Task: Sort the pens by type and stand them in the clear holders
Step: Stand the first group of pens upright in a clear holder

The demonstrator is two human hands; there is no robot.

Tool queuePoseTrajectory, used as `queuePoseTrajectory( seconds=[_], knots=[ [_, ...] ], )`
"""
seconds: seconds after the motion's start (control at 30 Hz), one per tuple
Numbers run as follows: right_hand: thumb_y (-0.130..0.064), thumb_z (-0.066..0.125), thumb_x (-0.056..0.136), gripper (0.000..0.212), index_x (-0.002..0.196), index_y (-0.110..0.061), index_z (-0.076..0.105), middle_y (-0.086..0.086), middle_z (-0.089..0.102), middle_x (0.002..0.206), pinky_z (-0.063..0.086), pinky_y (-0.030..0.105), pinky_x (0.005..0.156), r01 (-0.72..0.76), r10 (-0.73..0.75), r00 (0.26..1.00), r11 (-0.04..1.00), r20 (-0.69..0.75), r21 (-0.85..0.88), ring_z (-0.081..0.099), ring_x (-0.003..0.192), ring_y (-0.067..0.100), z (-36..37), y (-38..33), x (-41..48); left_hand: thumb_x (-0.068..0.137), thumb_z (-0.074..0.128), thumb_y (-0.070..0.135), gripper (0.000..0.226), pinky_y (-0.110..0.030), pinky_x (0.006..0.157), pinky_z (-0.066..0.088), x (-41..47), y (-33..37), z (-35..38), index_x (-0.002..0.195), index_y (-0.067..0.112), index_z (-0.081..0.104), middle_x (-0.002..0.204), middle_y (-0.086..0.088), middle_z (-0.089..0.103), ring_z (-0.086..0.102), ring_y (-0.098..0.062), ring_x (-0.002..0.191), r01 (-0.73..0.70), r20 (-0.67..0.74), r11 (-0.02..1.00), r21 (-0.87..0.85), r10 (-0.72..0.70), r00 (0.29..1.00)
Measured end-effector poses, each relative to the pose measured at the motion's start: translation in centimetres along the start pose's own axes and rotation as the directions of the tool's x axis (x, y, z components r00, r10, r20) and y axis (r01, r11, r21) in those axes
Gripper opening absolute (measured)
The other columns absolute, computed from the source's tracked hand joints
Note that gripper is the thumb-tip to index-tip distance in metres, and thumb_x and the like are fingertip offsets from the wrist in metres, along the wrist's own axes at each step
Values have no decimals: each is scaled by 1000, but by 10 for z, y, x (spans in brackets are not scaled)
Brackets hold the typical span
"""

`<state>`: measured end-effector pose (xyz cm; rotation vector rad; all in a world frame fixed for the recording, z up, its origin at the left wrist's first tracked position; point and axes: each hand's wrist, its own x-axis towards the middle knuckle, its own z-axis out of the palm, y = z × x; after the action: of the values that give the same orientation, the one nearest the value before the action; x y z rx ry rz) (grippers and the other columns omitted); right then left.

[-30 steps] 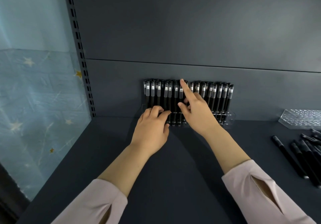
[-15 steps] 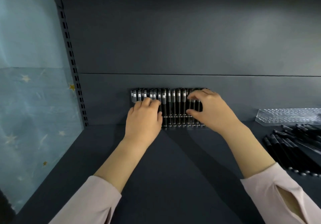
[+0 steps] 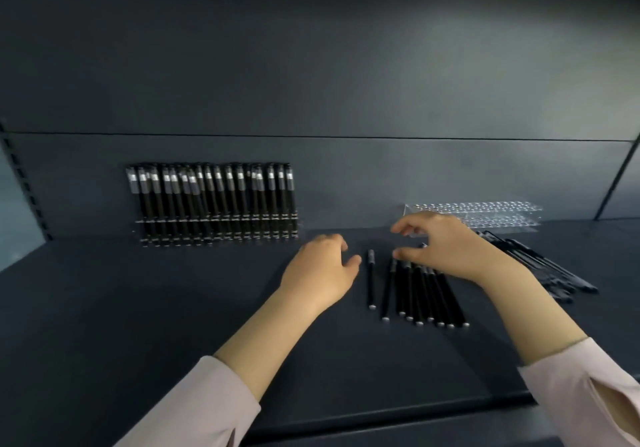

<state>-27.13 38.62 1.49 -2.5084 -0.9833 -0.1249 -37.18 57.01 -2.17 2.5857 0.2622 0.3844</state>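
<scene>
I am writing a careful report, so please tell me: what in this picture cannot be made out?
All in the head view:
Row of loose pens: upper ends hidden under the right hand.
Empty clear holder: lower left corner behind that hand; holes too blurred to count.
Right pile of pens: partly behind the forearm, blurred.
Left hand: fingertips curled out of sight.

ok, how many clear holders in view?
2: pen-filled holder at the back left; empty-looking holder at the back right, partly hidden behind the right hand.
</scene>
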Motion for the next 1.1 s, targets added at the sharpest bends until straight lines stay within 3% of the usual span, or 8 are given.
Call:
queuePoseTrajectory(
  seconds=[0.13,0.4,0.53,0.7,0.97,1.1],
  knots=[
    [-32,76,80,33,111,-28,65,-10,64,109,39,2,72,-16,10,998,996,64,86,57,97,4,-3,41,-13,92,50,60,61,-37,97,47,1,30,38,131,13,53,130,-4,55,51,-23,120,101,104,994,32,-104,989],
    [-17,67,88,20,105,-26,67,-9,68,104,43,6,77,17,-35,997,967,67,256,63,94,7,17,74,-18,74,52,81,97,-40,97,39,4,62,67,138,9,41,140,-8,41,35,-30,131,171,96,969,179,-190,977],
    [-10,61,91,19,106,-20,68,-2,69,100,50,21,85,-3,-12,999,938,42,347,64,92,13,17,78,-16,76,56,76,92,-39,98,39,10,64,71,137,9,43,139,-9,40,36,-31,130,196,100,960,202,-219,970],
    [-12,59,93,19,109,-19,67,-5,68,97,43,4,73,32,-36,999,940,7,338,62,89,7,21,77,-17,83,59,66,80,-40,103,41,14,58,69,139,11,45,139,-9,43,40,-29,130,238,138,965,114,-252,958],
    [-12,59,93,19,109,-16,68,-2,67,98,39,-1,72,45,-44,999,941,-10,337,61,88,8,22,74,-17,84,66,54,63,-38,94,49,19,57,67,127,9,53,130,-8,51,49,-27,121,329,138,943,59,-334,933],
    [-13,59,94,18,109,-18,67,-4,67,97,38,-1,70,41,-34,999,937,-25,346,60,84,5,22,75,-17,89,65,47,67,-32,88,42,19,59,67,135,4,42,137,-12,45,45,-29,125,336,107,937,95,-345,932]
  ],
)
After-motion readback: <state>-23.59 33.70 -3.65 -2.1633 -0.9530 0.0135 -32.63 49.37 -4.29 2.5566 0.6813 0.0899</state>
